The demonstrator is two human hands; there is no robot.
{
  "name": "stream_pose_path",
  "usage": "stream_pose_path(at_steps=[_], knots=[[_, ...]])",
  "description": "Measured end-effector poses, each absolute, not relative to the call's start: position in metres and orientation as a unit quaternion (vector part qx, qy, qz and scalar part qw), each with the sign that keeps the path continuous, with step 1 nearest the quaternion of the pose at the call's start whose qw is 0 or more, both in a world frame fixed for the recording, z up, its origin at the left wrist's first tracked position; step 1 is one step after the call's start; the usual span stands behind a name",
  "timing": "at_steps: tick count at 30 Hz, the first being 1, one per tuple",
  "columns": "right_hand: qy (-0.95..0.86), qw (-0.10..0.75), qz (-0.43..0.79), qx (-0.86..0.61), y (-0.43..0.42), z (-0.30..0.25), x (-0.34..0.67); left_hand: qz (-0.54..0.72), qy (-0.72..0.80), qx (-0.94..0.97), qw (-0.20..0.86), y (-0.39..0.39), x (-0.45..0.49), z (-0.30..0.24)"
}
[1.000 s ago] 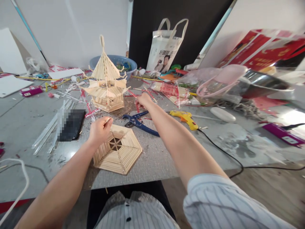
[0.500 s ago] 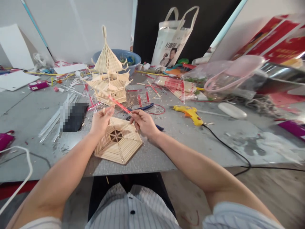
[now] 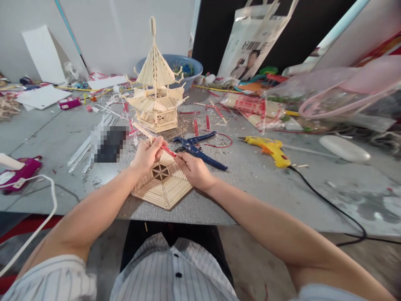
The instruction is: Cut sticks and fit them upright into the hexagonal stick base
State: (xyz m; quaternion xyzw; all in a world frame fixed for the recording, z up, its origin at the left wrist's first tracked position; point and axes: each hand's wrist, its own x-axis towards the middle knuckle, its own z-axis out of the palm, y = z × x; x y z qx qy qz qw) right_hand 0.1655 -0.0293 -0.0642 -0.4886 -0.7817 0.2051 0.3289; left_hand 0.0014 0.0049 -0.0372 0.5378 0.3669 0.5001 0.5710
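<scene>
My left hand (image 3: 146,156) is closed round thin pale wooden chopsticks (image 3: 142,130), whose bare ends stick out beyond it at the upper left. A red-printed wrapper (image 3: 169,151) stretches between my hands, its other end pinched in my right hand (image 3: 196,170). Beneath them, a hexagonal panel of wooden sticks (image 3: 166,194) with an open spoked centre lies flat near the table edge. Blue-handled cutters (image 3: 203,155) rest just beyond my right hand. Farther back stands a small pagoda model (image 3: 156,100) built from similar sticks.
To the right lie a yellow glue gun (image 3: 271,149) with a black cord and a white oval object (image 3: 344,148). Clear strips (image 3: 86,146) and a blurred-out dark object (image 3: 109,144) are on the left. Behind are a blue basin (image 3: 196,69), a printed bag (image 3: 247,46) and packaged sticks (image 3: 253,104).
The pale stick ends now show beyond my left hand, where the red wrapper reached before. My hands are slightly lower in the scene, and the view has shifted left, uncovering the cutters.
</scene>
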Motion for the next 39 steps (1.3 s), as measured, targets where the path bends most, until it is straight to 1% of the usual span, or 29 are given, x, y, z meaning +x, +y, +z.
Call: stream_pose_path(at_steps=[4, 8, 11, 13, 15, 17, 20, 23, 25, 27, 31, 33, 35, 39], knots=[[-0.776, 0.344, 0.192, -0.492, -0.028, -0.066, 0.165, 0.439, 0.363, 0.615, 0.545, -0.006, 0.008, -0.038], [-0.760, 0.407, 0.180, -0.473, -0.020, -0.065, 0.171, 0.439, 0.370, 0.626, 0.528, -0.005, 0.008, -0.032], [-0.737, 0.445, 0.189, -0.472, -0.013, -0.062, 0.182, 0.529, 0.359, 0.567, 0.519, 0.008, -0.003, -0.026], [-0.724, 0.454, 0.193, -0.482, -0.008, -0.060, 0.191, 0.625, 0.363, 0.503, 0.474, 0.020, -0.015, -0.023], [-0.719, 0.455, 0.196, -0.487, -0.003, -0.060, 0.198, 0.682, 0.371, 0.470, 0.420, 0.031, -0.028, -0.022], [-0.718, 0.453, 0.203, -0.488, 0.001, -0.062, 0.203, 0.672, 0.391, 0.495, 0.389, 0.039, -0.039, -0.023], [-0.715, 0.454, 0.209, -0.489, 0.005, -0.065, 0.206, 0.613, 0.419, 0.570, 0.350, 0.044, -0.047, -0.027], [-0.699, 0.473, 0.227, -0.486, 0.009, -0.067, 0.207, 0.568, 0.446, 0.594, 0.354, 0.043, -0.047, -0.028], [-0.668, 0.508, 0.259, -0.478, 0.012, -0.067, 0.208, 0.574, 0.456, 0.556, 0.391, 0.044, -0.047, -0.025], [-0.613, 0.561, 0.283, -0.478, 0.017, -0.065, 0.212, 0.608, 0.456, 0.502, 0.413, 0.046, -0.049, -0.021], [-0.438, 0.678, 0.303, -0.506, 0.029, -0.060, 0.223, 0.674, 0.459, 0.409, 0.410, 0.052, -0.057, -0.016], [-0.360, 0.722, 0.308, -0.505, 0.034, -0.058, 0.228, 0.687, 0.467, 0.383, 0.404, 0.052, -0.058, -0.015], [-0.312, 0.746, 0.306, -0.502, 0.039, -0.058, 0.233, 0.695, 0.476, 0.367, 0.396, 0.052, -0.057, -0.015], [-0.254, 0.769, 0.298, -0.505, 0.047, -0.063, 0.245, 0.715, 0.491, 0.315, 0.384, 0.052, -0.058, -0.013]])
